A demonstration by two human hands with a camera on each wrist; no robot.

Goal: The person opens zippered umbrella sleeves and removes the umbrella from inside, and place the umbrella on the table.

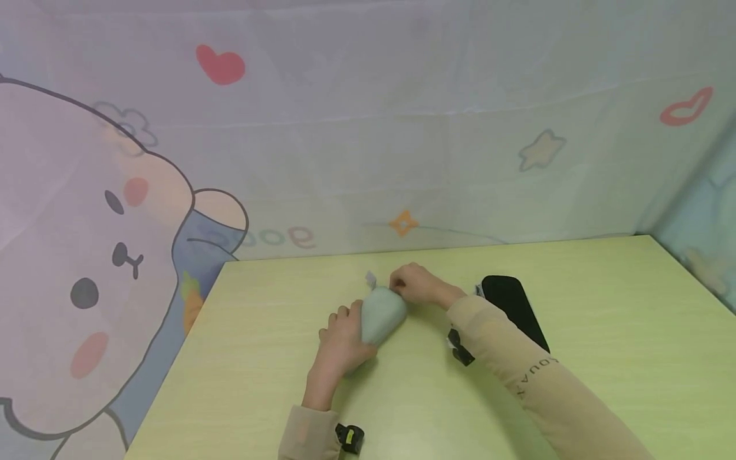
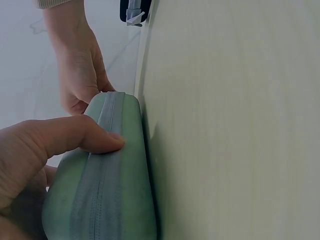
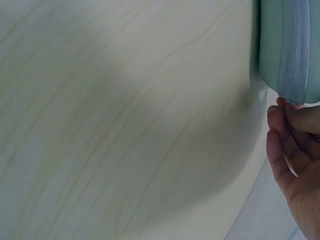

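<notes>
A pale green zippered case (image 1: 382, 314) with a grey zipper band lies on the table. My left hand (image 1: 343, 338) grips the case from its near left side. In the left wrist view the left thumb (image 2: 102, 137) presses across the zipper band (image 2: 107, 185). At the far right end of the case is my right hand (image 1: 418, 282). Its thumb and fingers (image 3: 300, 117) pinch at the end of the zipper in the right wrist view, hiding most of what lies between them. A small pale tag (image 1: 370, 279) sticks up at the far end of the case.
A flat black rounded object (image 1: 514, 308) with a grey piece at its end lies beside the right forearm, partly covered by the sleeve (image 1: 517, 364). The pale yellow-green table (image 1: 621, 319) ends at a printed cloth backdrop (image 1: 368, 160).
</notes>
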